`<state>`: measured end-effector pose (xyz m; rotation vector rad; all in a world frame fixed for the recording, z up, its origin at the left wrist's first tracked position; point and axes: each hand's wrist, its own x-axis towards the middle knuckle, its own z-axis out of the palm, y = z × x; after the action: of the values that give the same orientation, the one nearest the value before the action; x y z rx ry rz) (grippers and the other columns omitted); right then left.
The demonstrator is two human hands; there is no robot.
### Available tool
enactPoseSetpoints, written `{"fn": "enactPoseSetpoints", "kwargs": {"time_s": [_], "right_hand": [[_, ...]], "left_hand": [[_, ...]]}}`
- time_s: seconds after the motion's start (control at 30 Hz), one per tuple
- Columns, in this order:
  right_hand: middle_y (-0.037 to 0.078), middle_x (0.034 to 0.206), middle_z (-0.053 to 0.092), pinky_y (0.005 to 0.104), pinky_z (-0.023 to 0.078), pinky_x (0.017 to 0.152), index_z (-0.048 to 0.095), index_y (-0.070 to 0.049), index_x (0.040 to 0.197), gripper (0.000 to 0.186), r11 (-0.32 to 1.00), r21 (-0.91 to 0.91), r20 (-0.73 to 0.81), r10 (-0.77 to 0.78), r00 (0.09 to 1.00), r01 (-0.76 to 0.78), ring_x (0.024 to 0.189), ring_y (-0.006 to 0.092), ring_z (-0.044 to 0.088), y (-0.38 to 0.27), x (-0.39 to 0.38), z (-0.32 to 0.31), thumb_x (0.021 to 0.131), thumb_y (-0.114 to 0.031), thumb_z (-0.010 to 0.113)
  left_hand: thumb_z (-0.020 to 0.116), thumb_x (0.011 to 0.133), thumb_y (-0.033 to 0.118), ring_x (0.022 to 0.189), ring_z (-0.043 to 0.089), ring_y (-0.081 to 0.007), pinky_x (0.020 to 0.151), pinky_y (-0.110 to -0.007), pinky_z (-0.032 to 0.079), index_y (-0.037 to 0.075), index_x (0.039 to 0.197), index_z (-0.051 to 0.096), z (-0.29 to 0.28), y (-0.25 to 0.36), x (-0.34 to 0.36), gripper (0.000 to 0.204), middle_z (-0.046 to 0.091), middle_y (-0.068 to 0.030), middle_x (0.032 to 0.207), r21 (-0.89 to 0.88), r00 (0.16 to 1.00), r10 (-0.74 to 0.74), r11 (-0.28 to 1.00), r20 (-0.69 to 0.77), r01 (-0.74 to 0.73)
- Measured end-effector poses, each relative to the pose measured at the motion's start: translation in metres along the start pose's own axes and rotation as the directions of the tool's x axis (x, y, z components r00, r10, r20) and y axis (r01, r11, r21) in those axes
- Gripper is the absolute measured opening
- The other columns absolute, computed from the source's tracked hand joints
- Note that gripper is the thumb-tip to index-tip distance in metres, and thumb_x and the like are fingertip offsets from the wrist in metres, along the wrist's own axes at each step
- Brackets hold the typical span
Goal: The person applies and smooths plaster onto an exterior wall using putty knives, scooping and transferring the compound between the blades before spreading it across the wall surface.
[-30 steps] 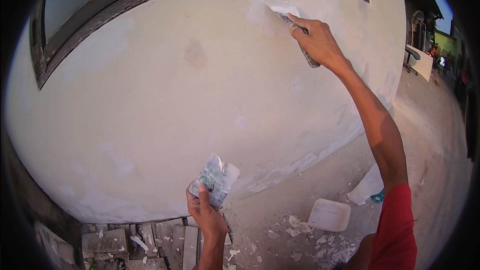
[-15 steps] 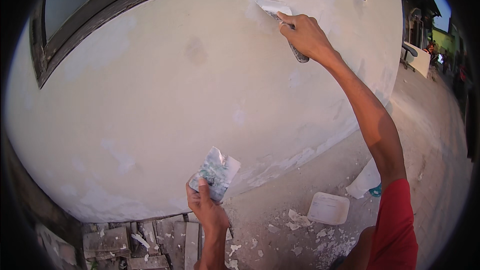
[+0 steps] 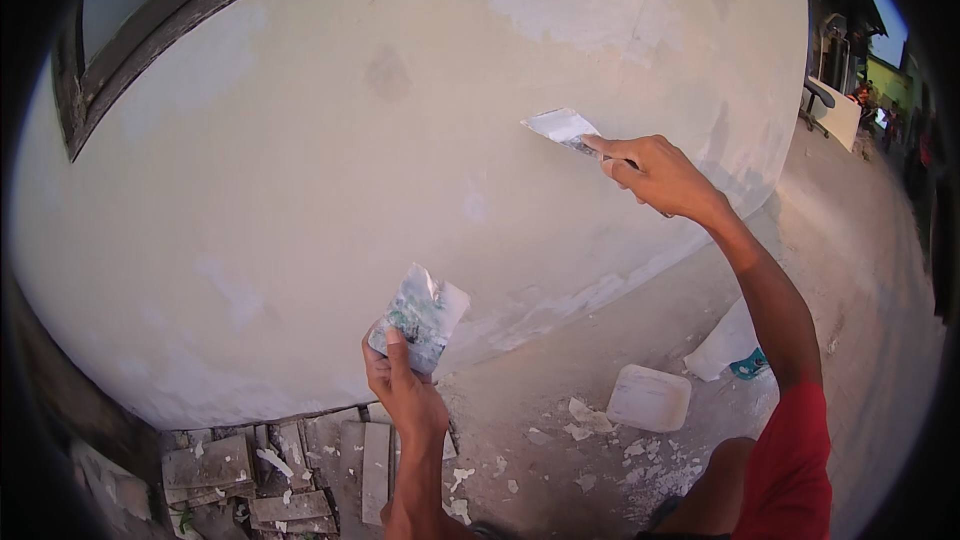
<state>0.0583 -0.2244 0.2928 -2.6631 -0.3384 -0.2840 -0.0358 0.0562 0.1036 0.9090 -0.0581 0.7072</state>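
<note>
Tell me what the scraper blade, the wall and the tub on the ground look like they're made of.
Scraper blade: probably thin metal, flat and coated in white filler. Wall: plaster or render, matte cream with paler patches. Tub: likely plastic, white, smooth with rounded corners.

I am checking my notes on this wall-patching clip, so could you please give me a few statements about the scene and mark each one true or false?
1. The right hand holds a putty knife against the pale wall. True.
2. The left hand is empty. False: it holds a small putty-smeared board.
3. A white lid-like container lies on the ground to the right. True.
4. The putty knife's blade is clean bare metal. False: it is coated with white filler.
5. A dark-framed window sits at the upper left. True.
</note>
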Motion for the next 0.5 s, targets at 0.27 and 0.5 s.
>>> {"fn": "enactPoseSetpoints", "kwargs": {"time_s": [0.27,0.5], "right_hand": [[0.007,0.073,0.057,0.0354,0.047,0.052,0.055,-0.012,0.138,0.047,0.838,0.025,-0.049,-0.543,0.838,0.545,0.056,0.0176,0.053,-0.019,-0.091,0.098,0.091,-0.014,0.059],[0.011,0.077,0.059,0.0339,0.045,0.041,0.059,-0.009,0.132,0.044,0.713,-0.303,0.086,-0.641,0.763,0.633,0.052,0.0195,0.057,-0.009,-0.105,0.117,0.088,-0.010,0.060]], "left_hand": [[0.053,0.101,0.024,0.097,0.059,-0.0129,0.086,-0.029,0.050,0.000,0.118,0.051,0.004,-0.005,0.001,0.029,0.060,-0.0073,0.107,0.079,0.999,-0.024,0.997,0.048,0.020],[0.053,0.101,0.023,0.095,0.060,-0.0147,0.086,-0.030,0.051,-0.001,0.119,0.051,0.007,-0.016,-0.001,0.029,0.061,-0.0090,0.106,0.105,0.996,0.035,0.994,0.085,-0.044]]}}
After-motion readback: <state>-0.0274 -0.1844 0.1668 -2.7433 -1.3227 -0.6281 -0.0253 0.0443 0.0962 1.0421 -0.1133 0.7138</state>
